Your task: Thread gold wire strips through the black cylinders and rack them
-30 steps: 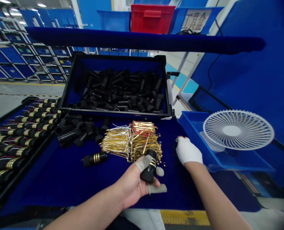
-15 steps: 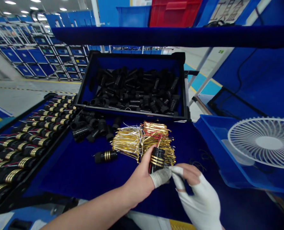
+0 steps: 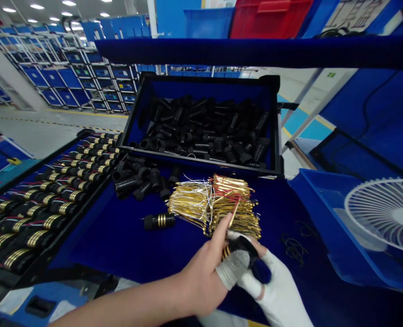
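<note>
My left hand (image 3: pixel 206 272), its thumb wrapped in grey-white tape, is closed on a black cylinder (image 3: pixel 244 247) with gold bands. My right hand (image 3: pixel 272 281), in a white glove with bare fingertips, grips the same cylinder from the right. A gold strip with a red wire (image 3: pixel 234 213) stands up just beyond my left fingers. Behind the hands lie bundles of gold strips, some with white wires (image 3: pixel 191 202) and some with red ones (image 3: pixel 230 186). Left of them a banded black cylinder (image 3: pixel 159 221) lies on the blue mat (image 3: pixel 120 240).
A black-rimmed bin (image 3: pixel 201 159) of plain black cylinders stands at the back, with loose ones (image 3: pixel 128 184) before it. The left tray (image 3: pixel 51 156) holds rows of banded cylinders. On the right are a blue bin (image 3: pixel 320 218) and a white fan (image 3: pixel 388 213). A shelf (image 3: pixel 256 52) crosses above.
The view has shifted, so the scene sits further right. The cylinder has been tipped over between my hands, and my right hand has closed round it from beside my left thumb.
</note>
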Tool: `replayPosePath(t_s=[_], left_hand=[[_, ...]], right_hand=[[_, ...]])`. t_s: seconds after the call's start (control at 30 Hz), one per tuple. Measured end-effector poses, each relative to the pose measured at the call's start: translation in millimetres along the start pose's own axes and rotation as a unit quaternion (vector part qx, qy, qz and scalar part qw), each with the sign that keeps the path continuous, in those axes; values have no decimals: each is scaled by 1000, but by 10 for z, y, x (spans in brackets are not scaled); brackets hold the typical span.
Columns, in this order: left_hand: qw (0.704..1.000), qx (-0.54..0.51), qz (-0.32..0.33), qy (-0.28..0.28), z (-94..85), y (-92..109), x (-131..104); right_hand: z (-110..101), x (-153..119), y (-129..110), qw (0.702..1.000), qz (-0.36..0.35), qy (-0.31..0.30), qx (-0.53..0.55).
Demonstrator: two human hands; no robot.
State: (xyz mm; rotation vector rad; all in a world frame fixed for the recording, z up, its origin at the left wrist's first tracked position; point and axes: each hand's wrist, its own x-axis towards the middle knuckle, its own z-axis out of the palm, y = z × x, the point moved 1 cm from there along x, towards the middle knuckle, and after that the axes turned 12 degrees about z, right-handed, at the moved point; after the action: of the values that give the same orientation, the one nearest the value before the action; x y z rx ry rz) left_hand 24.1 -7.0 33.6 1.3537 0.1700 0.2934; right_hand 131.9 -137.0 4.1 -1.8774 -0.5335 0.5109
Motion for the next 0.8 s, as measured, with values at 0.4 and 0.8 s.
replayPosePath(t_s=[0.4, 0.8], left_hand=[[991, -88, -52, 84, -212, -181, -139], [783, 609, 117, 43, -1254, -249, -553]], right_hand=[[472, -59, -267, 996, -40, -59, -56], [768, 967, -414, 855, -271, -10, -442]])
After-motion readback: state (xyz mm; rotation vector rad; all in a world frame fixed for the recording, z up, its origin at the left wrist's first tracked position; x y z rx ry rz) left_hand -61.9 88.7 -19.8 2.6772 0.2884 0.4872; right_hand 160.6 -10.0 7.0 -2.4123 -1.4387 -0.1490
